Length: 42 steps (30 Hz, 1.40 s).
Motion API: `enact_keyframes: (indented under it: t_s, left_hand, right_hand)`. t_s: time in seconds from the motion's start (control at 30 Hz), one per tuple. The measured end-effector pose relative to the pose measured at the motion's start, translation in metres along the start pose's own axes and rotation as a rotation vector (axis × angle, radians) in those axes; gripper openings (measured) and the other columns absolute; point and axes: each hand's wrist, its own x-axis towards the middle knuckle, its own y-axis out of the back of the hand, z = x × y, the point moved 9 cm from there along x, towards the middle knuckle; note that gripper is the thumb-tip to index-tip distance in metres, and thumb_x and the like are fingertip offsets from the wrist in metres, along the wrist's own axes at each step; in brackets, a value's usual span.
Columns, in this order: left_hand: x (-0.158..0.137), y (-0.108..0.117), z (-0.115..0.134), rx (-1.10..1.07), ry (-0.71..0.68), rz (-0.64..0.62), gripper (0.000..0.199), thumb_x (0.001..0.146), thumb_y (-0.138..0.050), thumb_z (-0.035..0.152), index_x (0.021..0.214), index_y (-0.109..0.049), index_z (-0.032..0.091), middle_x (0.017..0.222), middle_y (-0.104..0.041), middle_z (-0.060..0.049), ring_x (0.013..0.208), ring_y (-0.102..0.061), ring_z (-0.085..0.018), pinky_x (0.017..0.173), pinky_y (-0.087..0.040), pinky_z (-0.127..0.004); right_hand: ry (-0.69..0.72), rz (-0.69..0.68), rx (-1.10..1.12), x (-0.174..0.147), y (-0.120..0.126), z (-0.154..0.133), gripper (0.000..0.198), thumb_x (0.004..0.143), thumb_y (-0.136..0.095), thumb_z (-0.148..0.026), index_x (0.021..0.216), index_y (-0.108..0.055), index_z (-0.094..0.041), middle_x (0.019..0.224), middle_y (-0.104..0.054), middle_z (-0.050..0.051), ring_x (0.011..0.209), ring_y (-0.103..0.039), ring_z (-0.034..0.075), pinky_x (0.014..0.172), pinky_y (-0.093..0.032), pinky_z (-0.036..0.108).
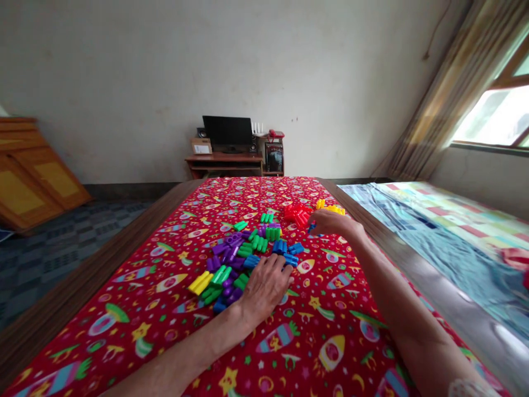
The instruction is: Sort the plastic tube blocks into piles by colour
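Observation:
My left hand is at the near right side of a mixed pile, its fingers curled down over a blue plastic block; its fingertips are partly hidden. Farther off, my right hand pinches a small blue piece, mostly covered by the fingers. Beside it lie a heap of red blocks and several yellow blocks. The pile near my left hand holds purple blocks, green blocks, more blue blocks and a yellow block. Many look like joined tubes.
A red patterned cloth covers the long table, whose brown edge shows on the right. Beyond stands a desk with a monitor. A bed is at the right, a wooden cabinet at the left.

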Motion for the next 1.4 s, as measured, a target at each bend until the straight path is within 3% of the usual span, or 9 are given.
enact_keyframes:
  t_s: [0.4,0.53,0.7,0.77,0.93,1.03,1.17,1.3,1.4]
  left_hand:
    - [-0.001,-0.001,0.006,0.084,-0.027,0.079,0.012,0.094,-0.049,0.021,0.095,-0.060,0.019,0.094,-0.060,-0.006,0.092,-0.055,-0.024,0.081,-0.043,-0.039]
    - [-0.003,0.002,0.019,0.197,-0.104,0.116,0.018,0.092,-0.047,0.009,0.098,-0.062,0.016,0.099,-0.063,-0.007,0.097,-0.056,-0.022,0.093,-0.042,-0.039]
    - [-0.015,0.003,0.057,0.251,-0.281,0.184,0.026,0.092,-0.043,0.006,0.110,-0.062,0.010,0.113,-0.064,-0.012,0.109,-0.055,-0.024,0.101,-0.038,-0.040]
    - [-0.017,0.000,0.065,0.207,-0.299,0.139,0.024,0.092,-0.045,0.007,0.108,-0.062,0.010,0.111,-0.065,-0.012,0.107,-0.057,-0.024,0.096,-0.042,-0.038]
    - [-0.016,-0.004,0.061,0.119,-0.218,-0.022,0.019,0.090,-0.047,0.006,0.099,-0.062,0.012,0.096,-0.066,-0.008,0.091,-0.061,-0.023,0.077,-0.048,-0.035]
    - [-0.013,0.003,0.055,0.073,-0.219,-0.013,0.018,0.090,-0.048,0.006,0.098,-0.062,0.013,0.094,-0.066,-0.007,0.091,-0.060,-0.022,0.083,-0.048,-0.036]
    - [-0.001,0.028,0.012,-0.083,-0.144,0.128,0.023,0.097,-0.042,0.021,0.094,-0.065,0.017,0.096,-0.068,-0.006,0.095,-0.060,-0.020,0.096,-0.043,-0.038]
    - [0.004,0.043,-0.090,-0.221,0.102,0.268,0.041,0.099,-0.030,0.036,0.103,-0.066,0.016,0.108,-0.069,-0.009,0.103,-0.061,-0.021,0.099,-0.044,-0.036]
    - [-0.009,0.026,-0.167,-0.260,0.270,0.247,0.056,0.096,-0.021,0.043,0.116,-0.062,0.011,0.127,-0.063,-0.013,0.123,-0.052,-0.023,0.112,-0.034,-0.039]
  right_hand:
    - [-0.386,0.016,-0.035,-0.072,-0.031,0.081,0.035,0.087,-0.057,-0.021,0.121,-0.065,-0.019,0.120,-0.066,0.014,0.111,-0.061,0.027,0.088,-0.049,0.033]
    - [-0.284,0.160,0.059,-0.068,-0.028,0.044,0.034,0.091,-0.048,-0.019,0.121,-0.065,-0.017,0.107,-0.070,0.014,0.099,-0.065,0.025,0.085,-0.050,0.035]
    - [0.278,0.241,0.255,-0.044,-0.034,-0.064,0.034,0.090,-0.053,-0.019,0.123,-0.060,-0.016,0.119,-0.065,0.013,0.108,-0.061,0.021,0.091,-0.048,0.033]
    - [0.345,0.203,0.258,-0.037,-0.043,-0.085,0.034,0.089,-0.049,-0.012,0.121,-0.060,-0.014,0.116,-0.066,0.014,0.103,-0.062,0.019,0.088,-0.048,0.030]
    - [0.289,0.228,0.321,-0.034,-0.051,-0.078,0.021,0.092,-0.048,-0.016,0.101,-0.067,-0.014,0.093,-0.070,0.010,0.086,-0.062,0.016,0.080,-0.046,0.027]
    - [0.198,0.276,0.305,-0.038,-0.046,-0.052,0.016,0.090,-0.053,-0.020,0.094,-0.069,-0.014,0.088,-0.070,0.010,0.082,-0.061,0.017,0.078,-0.045,0.028]
    - [-0.046,0.304,0.194,-0.048,-0.031,-0.002,0.021,0.090,-0.049,-0.016,0.092,-0.070,-0.013,0.087,-0.071,0.011,0.080,-0.061,0.018,0.074,-0.043,0.027]
    - [-0.311,0.305,0.084,-0.065,-0.022,0.054,0.027,0.090,-0.046,-0.020,0.099,-0.071,-0.015,0.091,-0.072,0.012,0.082,-0.064,0.020,0.068,-0.041,0.026]
    - [-0.428,0.277,0.036,-0.075,-0.029,0.082,0.028,0.090,-0.050,-0.027,0.105,-0.071,-0.017,0.095,-0.072,0.013,0.086,-0.065,0.023,0.066,-0.041,0.027]
